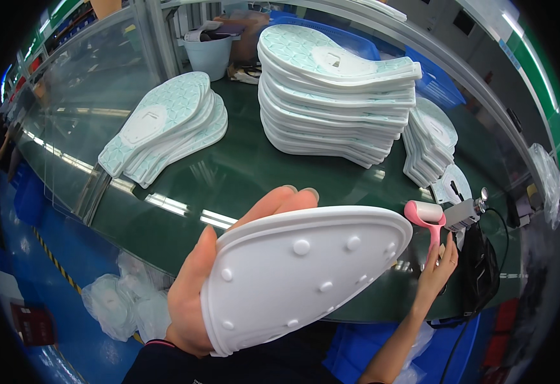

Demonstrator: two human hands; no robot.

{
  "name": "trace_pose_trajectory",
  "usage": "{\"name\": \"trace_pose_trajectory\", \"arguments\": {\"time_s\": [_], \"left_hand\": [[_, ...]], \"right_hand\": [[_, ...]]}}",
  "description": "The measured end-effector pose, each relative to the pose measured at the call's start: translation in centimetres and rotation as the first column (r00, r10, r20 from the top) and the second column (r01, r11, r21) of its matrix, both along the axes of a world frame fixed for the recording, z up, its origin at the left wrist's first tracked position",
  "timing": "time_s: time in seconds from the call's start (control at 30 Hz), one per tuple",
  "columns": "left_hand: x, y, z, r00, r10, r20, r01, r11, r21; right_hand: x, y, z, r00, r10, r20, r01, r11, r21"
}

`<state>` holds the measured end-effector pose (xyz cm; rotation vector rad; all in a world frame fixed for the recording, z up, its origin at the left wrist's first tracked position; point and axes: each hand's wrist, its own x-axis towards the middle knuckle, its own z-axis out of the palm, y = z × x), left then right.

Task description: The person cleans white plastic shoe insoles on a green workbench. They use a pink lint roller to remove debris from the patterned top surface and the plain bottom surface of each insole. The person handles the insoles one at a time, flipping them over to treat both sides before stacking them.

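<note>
Occupying centre frame, a white teardrop-shaped plastic panel with round bumps (305,275) is clamped in the left hand (187,306). Hands are spaced well apart. Right of frame: pink-handled roller with white cylinder (429,212) is touched by the right hand (438,265); whether it's gripped can't be told. Tall stack of white panels with mint-patterned faces (334,96) is set upper centre.
</note>
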<state>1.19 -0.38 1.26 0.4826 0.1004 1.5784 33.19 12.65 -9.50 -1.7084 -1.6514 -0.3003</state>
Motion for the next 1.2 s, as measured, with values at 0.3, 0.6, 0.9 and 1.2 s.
{"name": "trace_pose_trajectory", "arguments": {"time_s": [0.3,0.6,0.9,1.2], "left_hand": [[0.9,0.6,0.0,0.989,0.076,-0.127,-0.092,0.988,-0.126],[1.1,1.1,-1.2,0.975,0.214,-0.066,-0.224,0.938,-0.264],[0.3,0.2,-1.0,0.984,0.021,-0.175,-0.051,0.985,-0.167],[-0.4,-0.4,0.3,0.957,-0.079,-0.278,0.030,0.984,-0.177]], "right_hand": [[-10.5,-5.6,7.5,0.820,0.449,-0.356,-0.392,0.892,0.224],[-4.6,-2.6,0.1,0.929,0.170,-0.328,-0.275,0.912,-0.305],[-3.9,-2.5,-0.8,0.893,0.221,-0.393,-0.353,0.885,-0.304],[-3.0,-2.8,-0.6,0.873,0.164,-0.460,-0.371,0.835,-0.406]]}}
